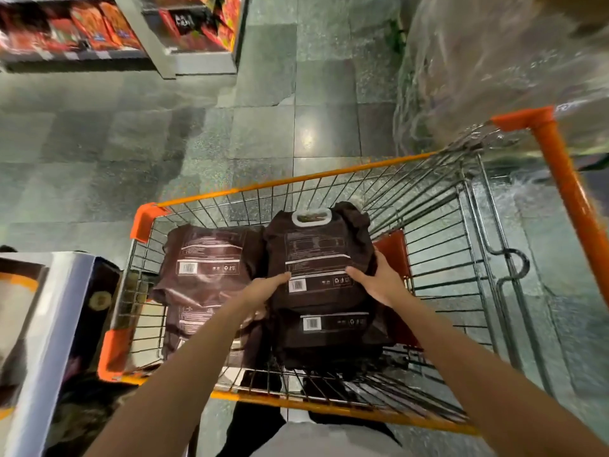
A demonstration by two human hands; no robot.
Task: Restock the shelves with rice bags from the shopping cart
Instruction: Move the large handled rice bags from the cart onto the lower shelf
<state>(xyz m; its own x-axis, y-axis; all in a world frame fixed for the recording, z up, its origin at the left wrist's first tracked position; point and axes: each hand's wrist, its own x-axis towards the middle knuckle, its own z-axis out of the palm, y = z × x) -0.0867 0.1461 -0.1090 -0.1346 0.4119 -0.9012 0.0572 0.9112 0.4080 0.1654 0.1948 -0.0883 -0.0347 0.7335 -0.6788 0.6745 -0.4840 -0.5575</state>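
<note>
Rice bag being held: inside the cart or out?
Inside: the rice bag sits atop other bags within the cart walls; left hand, right hand grip it.

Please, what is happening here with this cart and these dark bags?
A person bends over a shopping cart and holds the top rice bag of one stack with both hands: the left hand at its left edge, the right hand at its right edge. Other dark bags lie beside and under it. The bag is not yet out of the cart; a shelf stands across the aisle.
</note>
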